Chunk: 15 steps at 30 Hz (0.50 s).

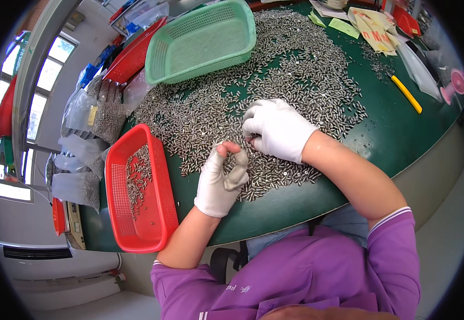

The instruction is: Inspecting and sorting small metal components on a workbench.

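Fingers (232,160) left curled on pins (274,69); right hand (277,128) pinching pile

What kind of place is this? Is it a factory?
Probably a small workshop or factory sorting bench. A green table is heaped with tiny metal pins, red basket holds some, and bags of pins wait beside it. Both gloved hands, left hand and right hand, rest in the pile.

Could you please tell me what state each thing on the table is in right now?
Left hand: gloved, fingertips pinched together above the pins; what they grip is too small to tell.
Right hand: gloved, fingers curled down onto the pins.
Pins: loose, spread over the table.
Red basket: upright, partly filled with pins.
Green basket: upright, looks empty.
Yellow knife: lying flat.
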### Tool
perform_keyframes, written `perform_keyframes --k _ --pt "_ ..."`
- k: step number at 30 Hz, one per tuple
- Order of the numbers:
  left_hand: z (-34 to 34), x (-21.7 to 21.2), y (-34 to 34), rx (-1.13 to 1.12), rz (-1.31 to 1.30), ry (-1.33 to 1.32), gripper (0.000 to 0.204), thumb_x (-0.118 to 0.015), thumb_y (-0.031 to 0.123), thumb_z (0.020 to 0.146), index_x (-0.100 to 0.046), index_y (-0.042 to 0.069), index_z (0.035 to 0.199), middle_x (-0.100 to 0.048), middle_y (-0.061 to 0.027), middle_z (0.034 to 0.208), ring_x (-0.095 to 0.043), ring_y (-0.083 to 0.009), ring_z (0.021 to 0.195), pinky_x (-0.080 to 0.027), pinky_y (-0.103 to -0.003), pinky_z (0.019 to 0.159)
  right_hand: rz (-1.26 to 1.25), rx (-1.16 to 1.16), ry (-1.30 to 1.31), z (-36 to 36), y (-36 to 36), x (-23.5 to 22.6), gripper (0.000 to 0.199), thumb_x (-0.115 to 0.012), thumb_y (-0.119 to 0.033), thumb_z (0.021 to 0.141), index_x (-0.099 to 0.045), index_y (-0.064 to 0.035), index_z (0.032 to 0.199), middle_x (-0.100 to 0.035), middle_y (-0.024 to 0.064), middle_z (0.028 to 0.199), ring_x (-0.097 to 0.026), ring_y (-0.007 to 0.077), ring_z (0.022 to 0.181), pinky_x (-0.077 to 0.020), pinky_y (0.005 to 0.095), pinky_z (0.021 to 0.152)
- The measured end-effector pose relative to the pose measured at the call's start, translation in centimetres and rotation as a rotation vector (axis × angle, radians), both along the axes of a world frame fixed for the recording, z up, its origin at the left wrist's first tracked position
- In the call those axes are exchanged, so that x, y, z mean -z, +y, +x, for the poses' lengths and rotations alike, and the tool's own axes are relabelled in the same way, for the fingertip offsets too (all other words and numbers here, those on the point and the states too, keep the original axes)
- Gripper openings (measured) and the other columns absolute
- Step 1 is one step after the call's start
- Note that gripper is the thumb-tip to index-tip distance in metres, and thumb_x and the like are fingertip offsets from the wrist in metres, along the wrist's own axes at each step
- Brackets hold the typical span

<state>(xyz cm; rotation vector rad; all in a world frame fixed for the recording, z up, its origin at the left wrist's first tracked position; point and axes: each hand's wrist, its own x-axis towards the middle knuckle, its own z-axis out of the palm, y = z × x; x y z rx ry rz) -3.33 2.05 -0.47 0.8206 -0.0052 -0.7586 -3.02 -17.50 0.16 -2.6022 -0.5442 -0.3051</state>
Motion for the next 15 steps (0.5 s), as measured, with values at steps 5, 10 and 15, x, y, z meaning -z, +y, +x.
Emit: perform_keyframes --k 5,10,15 --pt "0.1 0.0 0.3 0.049 0.047 -0.081 0.028 -0.059 0.038 0.09 -0.053 0.013 0.1 -0.054 -0.0019 0.084 -0.038 -0.0071 0.056 -0.03 -0.021 0.052 0.117 -0.039 -0.109 0.7 -0.4 -0.3 0.01 -0.066 -0.012 0.069 -0.063 -0.006 0.076 -0.063 0.0076 0.089 -0.06 0.0272 0.09 -0.0491 0.0362 0.081" --pt "0.0 -0.6 -0.6 0.144 0.053 -0.087 0.019 -0.057 0.029 0.093 -0.056 0.013 0.103 -0.053 0.0009 0.084 -0.031 -0.0045 0.049 -0.026 -0.018 0.047 0.352 -0.245 -0.058 0.1 -0.2 -1.9 0.012 -0.064 -0.013 0.072 -0.065 -0.0048 0.082 -0.063 0.0102 0.098 -0.06 0.0277 0.096 -0.0483 0.0359 0.086" --pt "-0.2 -0.2 -0.4 0.09 0.08 -0.118 0.018 -0.059 0.029 0.092 -0.057 0.012 0.099 -0.055 0.001 0.08 -0.031 -0.0049 0.048 -0.026 -0.019 0.046 0.432 -0.278 0.085 0.0 -0.2 -1.6 0.015 -0.065 -0.011 0.075 -0.066 -0.0044 0.088 -0.062 0.0103 0.105 -0.059 0.0279 0.1 -0.0476 0.0356 0.088"
